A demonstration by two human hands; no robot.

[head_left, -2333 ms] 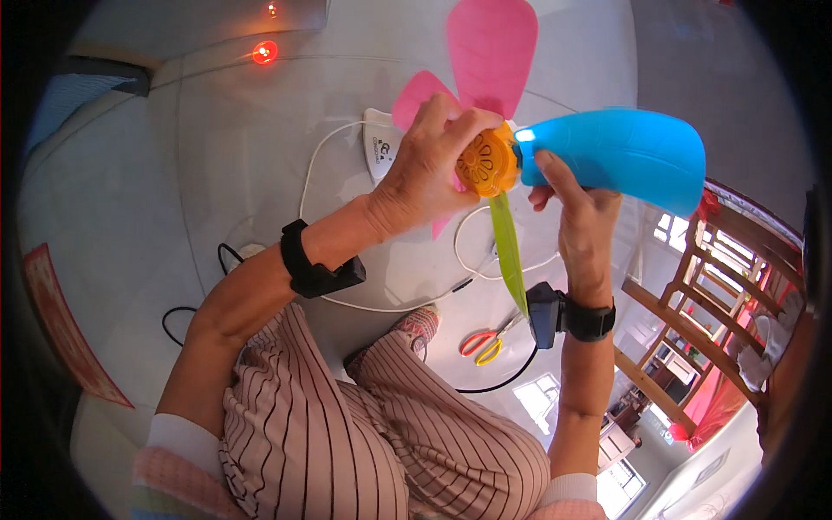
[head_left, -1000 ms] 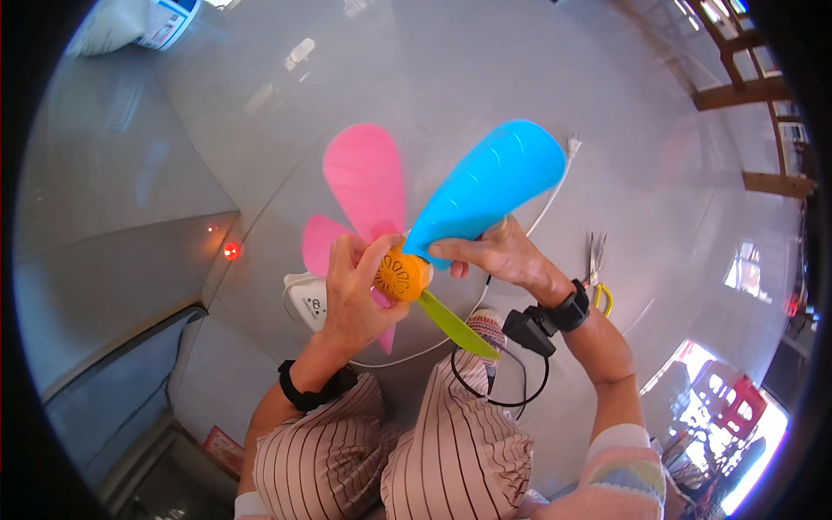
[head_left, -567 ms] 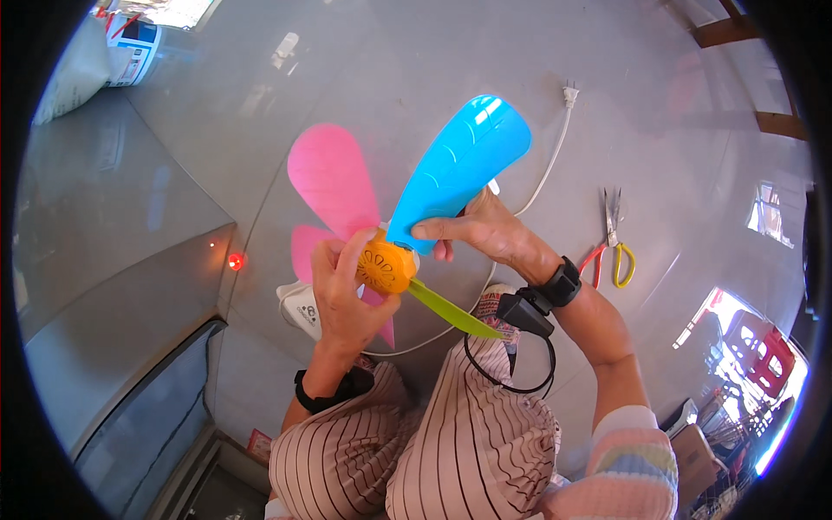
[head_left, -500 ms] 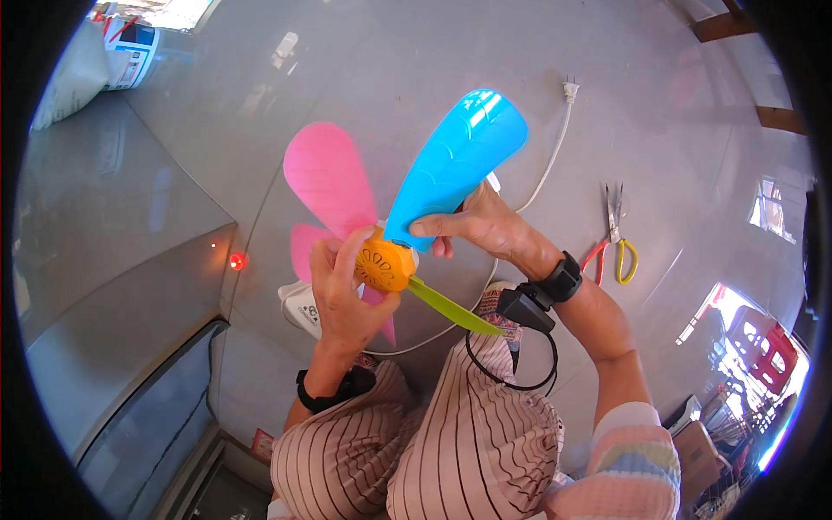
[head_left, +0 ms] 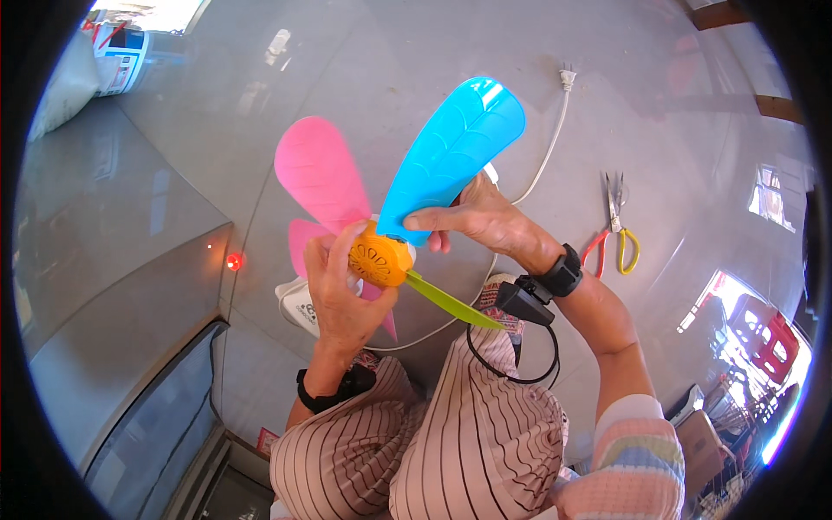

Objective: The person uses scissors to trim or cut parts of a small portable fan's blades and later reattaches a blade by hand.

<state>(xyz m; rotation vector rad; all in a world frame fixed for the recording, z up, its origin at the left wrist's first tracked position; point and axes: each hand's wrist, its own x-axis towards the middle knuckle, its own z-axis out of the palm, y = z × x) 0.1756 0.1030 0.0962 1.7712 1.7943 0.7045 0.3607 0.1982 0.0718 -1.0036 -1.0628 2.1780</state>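
A small fan with an orange hub point(head_left: 379, 258) is held up over my knees. My left hand point(head_left: 341, 282) is closed round the hub's left side. Pink blades point(head_left: 319, 169) spread out to the left, and a green blade point(head_left: 451, 302) points down to the right. In my right hand point(head_left: 485, 224) a blue blade point(head_left: 458, 152) is pinched near its narrow root, thumb on top. That root meets the upper right edge of the hub; I cannot tell whether it is seated. A white fan base point(head_left: 299, 303) shows partly behind my left hand.
Pliers point(head_left: 615, 225) with red and yellow handles lie on the grey floor to the right. A white cord with a plug point(head_left: 567, 80) runs across the floor. A small red light point(head_left: 234, 261) glows at left. A red crate point(head_left: 774, 347) stands at far right.
The whole view has shifted slightly. The blue blade and hub are a little higher and further left in view, with both hands keeping their grip.
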